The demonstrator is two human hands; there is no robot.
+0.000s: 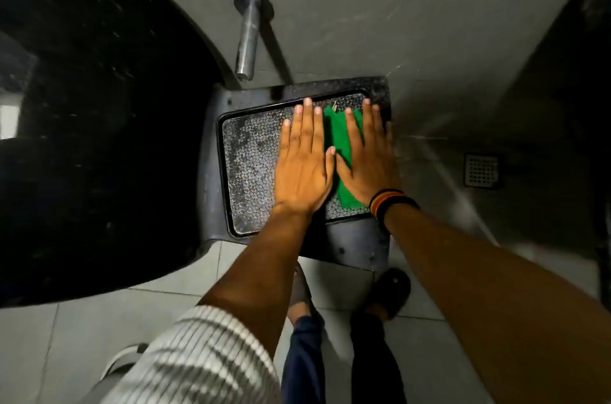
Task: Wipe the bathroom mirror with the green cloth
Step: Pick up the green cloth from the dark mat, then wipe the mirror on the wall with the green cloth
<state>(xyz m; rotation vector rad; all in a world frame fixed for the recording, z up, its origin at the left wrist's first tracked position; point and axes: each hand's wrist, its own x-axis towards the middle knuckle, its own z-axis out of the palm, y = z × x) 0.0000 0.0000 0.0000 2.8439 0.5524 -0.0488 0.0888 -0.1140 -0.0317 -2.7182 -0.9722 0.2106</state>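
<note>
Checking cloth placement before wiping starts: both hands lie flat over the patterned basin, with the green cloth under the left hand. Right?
Not quite. In the head view the green cloth lies under the right hand, not the left hand. Both hands do lie flat over the patterned basin.

Green cloth (340,152), mosaic-patterned basin (251,152)

Two hands show, the left hand (302,169) and the right hand (367,162), both laid flat with fingers (307,119) spread. One green cloth (340,142) lies between and under them. There is one sink (251,155) with a mosaic basin, one metal tap (248,36) above it, and one floor drain (481,170) to the right. One striped wristband (388,202) sits on the right wrist. One striped sleeve (198,357) shows at bottom left. Two feet in sandals (391,291) stand on the floor.
</note>
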